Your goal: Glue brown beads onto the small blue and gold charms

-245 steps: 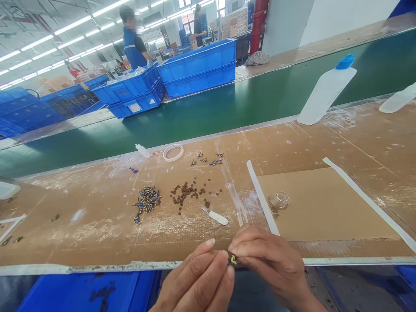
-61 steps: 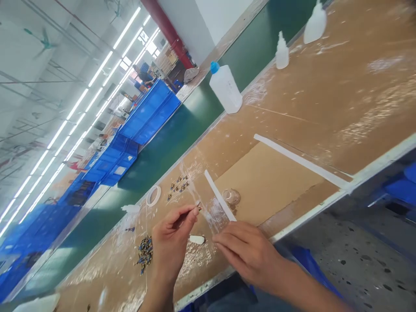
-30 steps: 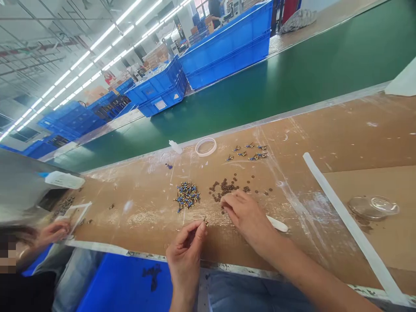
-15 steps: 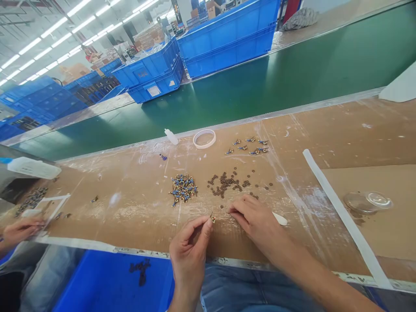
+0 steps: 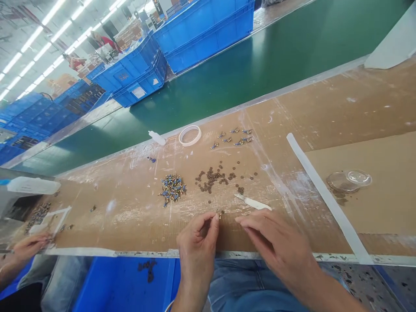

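My left hand [image 5: 196,242] is closed in a pinch on a tiny brass part [image 5: 219,213] held at its fingertips above the near table edge. My right hand [image 5: 276,246] lies beside it with fingers together, pinched toward the same part; what it holds, if anything, is too small to see. Just beyond the hands sit a pile of small blue and brass parts [image 5: 172,189], a scatter of small brown rings [image 5: 214,177] and a white-handled blade [image 5: 253,202].
A tape roll [image 5: 190,135], a small white dropper bottle [image 5: 156,138] and a row of finished parts [image 5: 232,138] lie farther back. A clear glass dish [image 5: 348,180] sits at right on cardboard. A green conveyor [image 5: 247,73] runs behind. Another person's hand [image 5: 29,246] works at far left.
My right hand has drawn back from the brown rings toward the near edge, beside my left hand. The left hand keeps its pinch. The view has tilted slightly down.
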`<state>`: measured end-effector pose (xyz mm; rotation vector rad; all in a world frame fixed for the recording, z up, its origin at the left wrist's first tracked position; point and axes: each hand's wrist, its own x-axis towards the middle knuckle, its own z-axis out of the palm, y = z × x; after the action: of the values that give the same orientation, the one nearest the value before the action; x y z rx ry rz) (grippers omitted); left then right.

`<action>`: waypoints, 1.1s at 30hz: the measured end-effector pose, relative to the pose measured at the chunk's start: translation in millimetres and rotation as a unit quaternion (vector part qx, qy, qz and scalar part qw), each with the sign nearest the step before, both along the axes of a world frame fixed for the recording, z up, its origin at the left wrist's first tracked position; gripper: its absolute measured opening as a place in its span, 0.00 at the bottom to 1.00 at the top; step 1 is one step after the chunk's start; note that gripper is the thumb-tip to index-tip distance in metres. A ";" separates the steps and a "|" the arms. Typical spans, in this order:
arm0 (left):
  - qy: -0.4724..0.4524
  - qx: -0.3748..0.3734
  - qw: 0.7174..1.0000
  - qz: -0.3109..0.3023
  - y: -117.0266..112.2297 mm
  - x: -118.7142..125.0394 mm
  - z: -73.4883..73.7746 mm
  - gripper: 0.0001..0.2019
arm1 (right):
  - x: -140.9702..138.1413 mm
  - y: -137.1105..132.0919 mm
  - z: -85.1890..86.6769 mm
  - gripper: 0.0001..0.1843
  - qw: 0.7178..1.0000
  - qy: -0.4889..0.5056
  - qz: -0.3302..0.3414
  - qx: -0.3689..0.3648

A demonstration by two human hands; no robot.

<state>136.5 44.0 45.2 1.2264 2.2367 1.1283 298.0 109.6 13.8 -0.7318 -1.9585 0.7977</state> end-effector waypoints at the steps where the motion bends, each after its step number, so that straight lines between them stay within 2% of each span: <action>1: 0.018 -0.004 1.000 -0.007 1.7 0.9 1.1 0.06 | 1.7 -1.9 -1.8 0.11 1.000 -0.002 0.007 0.003; 5: 0.087 -0.031 0.994 -0.050 6.0 -2.1 3.5 0.06 | 3.1 -3.8 -6.1 0.12 0.999 -0.007 0.028 0.019; 9: 0.115 -0.063 0.989 -0.074 8.9 -9.1 4.4 0.06 | 3.2 -2.0 -5.5 0.12 0.999 0.002 0.030 0.020; 21: 0.132 -0.096 0.984 -0.066 14.8 -6.1 10.1 0.06 | 4.5 -2.0 -6.7 0.12 0.999 0.001 0.041 0.008; 33: 0.146 -0.113 0.979 -0.087 17.6 -8.1 11.0 0.06 | 4.3 -2.0 -9.0 0.11 0.999 0.026 0.045 0.000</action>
<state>128.3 61.6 56.2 1.5343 2.3290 0.6420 302.3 107.6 4.8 -0.6199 -1.9555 0.8639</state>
